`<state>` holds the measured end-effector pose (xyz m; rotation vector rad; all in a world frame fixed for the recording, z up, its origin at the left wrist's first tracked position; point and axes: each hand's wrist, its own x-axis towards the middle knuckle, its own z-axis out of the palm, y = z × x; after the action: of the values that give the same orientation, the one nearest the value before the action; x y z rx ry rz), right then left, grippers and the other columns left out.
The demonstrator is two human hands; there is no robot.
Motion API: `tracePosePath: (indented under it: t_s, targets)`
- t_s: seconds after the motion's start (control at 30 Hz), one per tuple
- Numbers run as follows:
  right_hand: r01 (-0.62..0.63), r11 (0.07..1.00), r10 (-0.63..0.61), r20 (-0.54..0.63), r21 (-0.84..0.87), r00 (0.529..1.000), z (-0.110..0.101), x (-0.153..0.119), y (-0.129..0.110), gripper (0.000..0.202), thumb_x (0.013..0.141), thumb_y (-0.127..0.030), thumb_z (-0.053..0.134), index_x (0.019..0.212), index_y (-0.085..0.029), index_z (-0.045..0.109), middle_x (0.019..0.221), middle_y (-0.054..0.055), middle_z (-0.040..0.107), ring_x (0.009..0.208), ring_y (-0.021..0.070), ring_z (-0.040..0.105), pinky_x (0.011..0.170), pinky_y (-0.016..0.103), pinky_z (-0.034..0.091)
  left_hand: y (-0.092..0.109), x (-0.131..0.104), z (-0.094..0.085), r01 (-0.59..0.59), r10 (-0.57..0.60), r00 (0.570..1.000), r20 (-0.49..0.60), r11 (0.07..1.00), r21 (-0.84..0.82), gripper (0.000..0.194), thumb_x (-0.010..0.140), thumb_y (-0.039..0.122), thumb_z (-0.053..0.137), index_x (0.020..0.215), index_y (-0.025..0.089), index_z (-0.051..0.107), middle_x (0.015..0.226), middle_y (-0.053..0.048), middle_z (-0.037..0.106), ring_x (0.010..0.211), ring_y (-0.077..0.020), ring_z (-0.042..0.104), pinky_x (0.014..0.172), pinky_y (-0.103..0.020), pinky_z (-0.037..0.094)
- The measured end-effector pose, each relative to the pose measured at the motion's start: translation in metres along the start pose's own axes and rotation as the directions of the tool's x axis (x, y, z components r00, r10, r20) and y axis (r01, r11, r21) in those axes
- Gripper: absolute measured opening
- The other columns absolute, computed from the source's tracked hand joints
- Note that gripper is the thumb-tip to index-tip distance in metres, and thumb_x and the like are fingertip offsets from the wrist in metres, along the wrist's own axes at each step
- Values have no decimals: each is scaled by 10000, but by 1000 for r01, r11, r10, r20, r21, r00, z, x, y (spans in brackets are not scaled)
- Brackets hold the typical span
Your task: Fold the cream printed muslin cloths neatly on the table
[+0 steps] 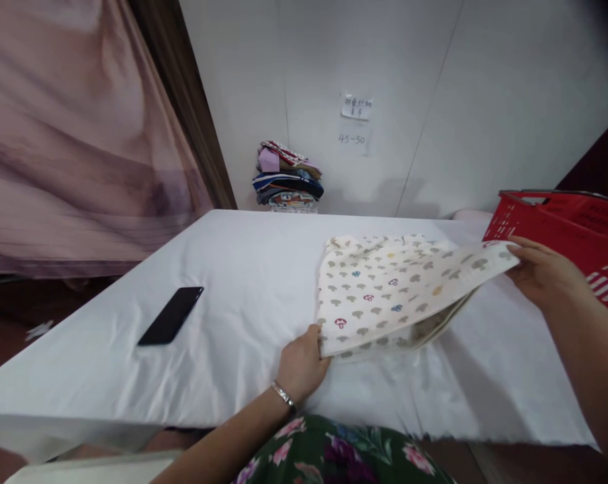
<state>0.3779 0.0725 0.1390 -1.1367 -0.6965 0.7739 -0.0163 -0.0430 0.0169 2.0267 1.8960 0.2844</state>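
A cream cloth (379,289) printed with small mushrooms lies partly on the white-covered table, its right part lifted. My left hand (304,363), with a silver bracelet at the wrist, is closed on the cloth's near left corner. The right corner is pinched in my right hand (545,269), raised above the table beside the red basket. Between my hands the near edge hangs apart in layers, showing a shaded fold underneath.
A black phone (170,316) lies on the white tablecloth (243,282) at left. Folded fabrics (288,178) are stacked at the back by the wall. The red basket (560,222) stands at right. A pinkish curtain (82,134) hangs at left.
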Motion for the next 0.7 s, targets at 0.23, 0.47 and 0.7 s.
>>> tracePosePath:
  t_s: [0.23,0.47,0.7]
  targets:
    - [-32,999,33,6,-21,999,-10,1,3,212,597,-3,605,736,-150,669,717,45,626,621,123,589,526,195,524,-13,11,3,20,-62,995,-75,884,-467,346,720,111,447,1048,221,438,824,-1,614,769,-169,601,697,-291,462]
    - [22,1000,-21,67,-18,998,18,-4,-22,229,603,6,596,787,-112,665,729,82,633,646,142,598,534,211,528,-4,57,-45,-37,-268,961,-64,103,-994,312,718,173,532,1015,187,436,937,-38,568,821,-139,598,694,-315,540]
    - [118,993,-116,97,-18,989,30,-11,-51,246,587,-14,620,808,-110,673,756,98,636,661,164,615,554,239,555,-18,71,-27,-85,-139,950,-279,745,-662,448,656,26,442,1067,194,504,1012,-56,534,788,-136,592,731,-301,500]
